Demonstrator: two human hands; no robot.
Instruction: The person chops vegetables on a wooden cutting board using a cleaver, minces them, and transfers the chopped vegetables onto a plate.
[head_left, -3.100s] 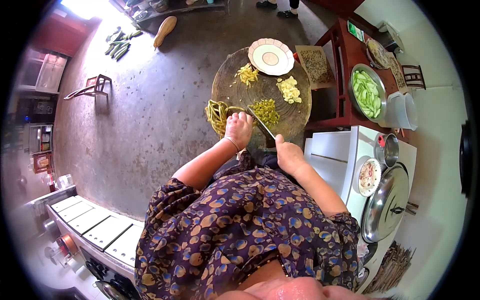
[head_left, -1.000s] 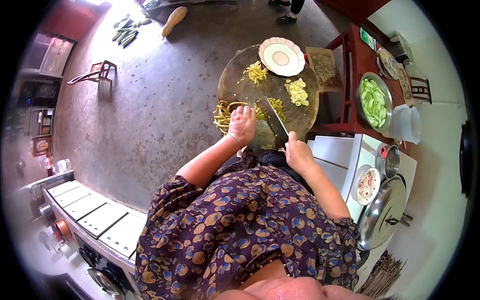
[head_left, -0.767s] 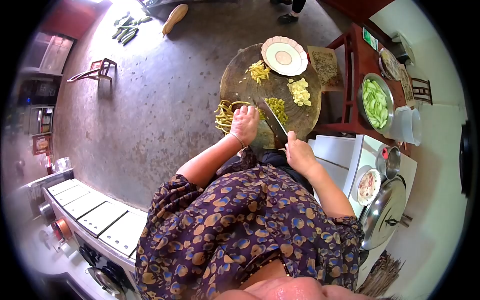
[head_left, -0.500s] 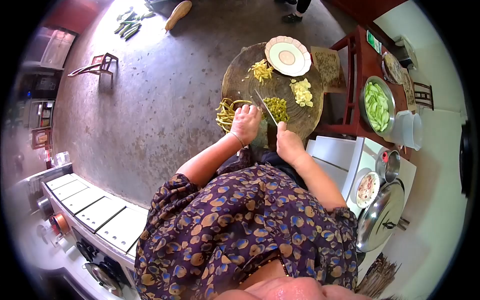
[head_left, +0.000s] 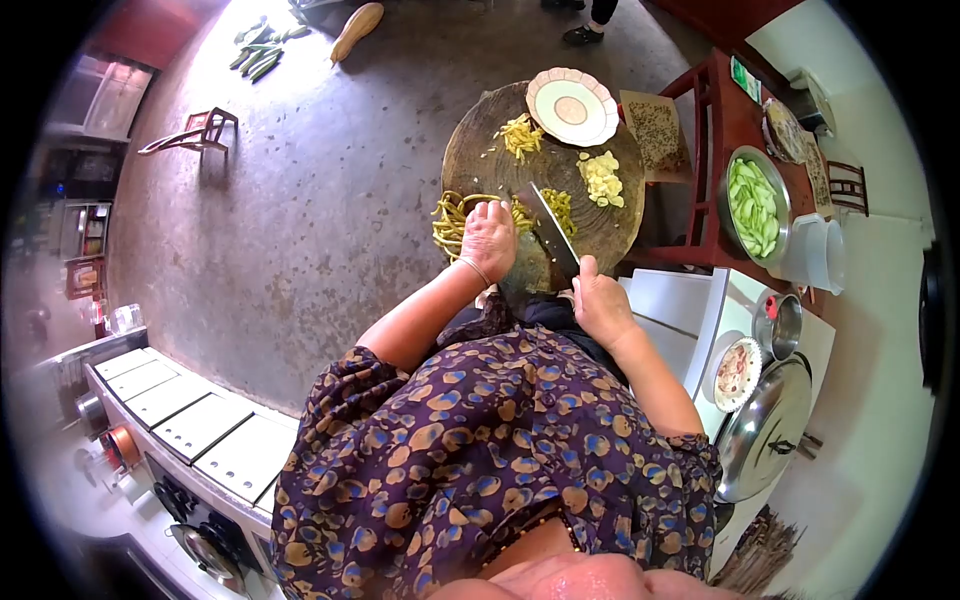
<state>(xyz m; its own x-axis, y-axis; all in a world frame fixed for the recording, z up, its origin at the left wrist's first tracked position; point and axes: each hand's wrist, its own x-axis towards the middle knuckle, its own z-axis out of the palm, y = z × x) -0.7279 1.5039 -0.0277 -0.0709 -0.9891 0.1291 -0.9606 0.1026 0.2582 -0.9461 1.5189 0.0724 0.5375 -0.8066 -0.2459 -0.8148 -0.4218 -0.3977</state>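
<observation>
My left hand (head_left: 490, 240) is closed over the right end of the long green beans (head_left: 452, 222) on a round wooden block (head_left: 600, 235). My right hand (head_left: 600, 300) grips the handle of a cleaver (head_left: 553, 225), its blade tilted just right of my left fingers. Chopped green pieces (head_left: 559, 211) lie on both sides of the blade. Farther back on the block are a yellow shredded pile (head_left: 521, 137), pale slices (head_left: 601, 180) and a scalloped plate (head_left: 572, 108) at the rim.
At the right, a red table (head_left: 708, 160) bears a metal bowl (head_left: 755, 205) of green slices and a plastic tub (head_left: 812, 254). Nearer stand a small plate (head_left: 737, 374) and a large lid (head_left: 768, 430). A person's foot (head_left: 583, 36) is beyond the block; a small chair (head_left: 205, 131) stands left.
The cleaver and my right hand have shifted right and a little nearer my body since half a second ago, the blade now tilted. My left hand stays on the beans.
</observation>
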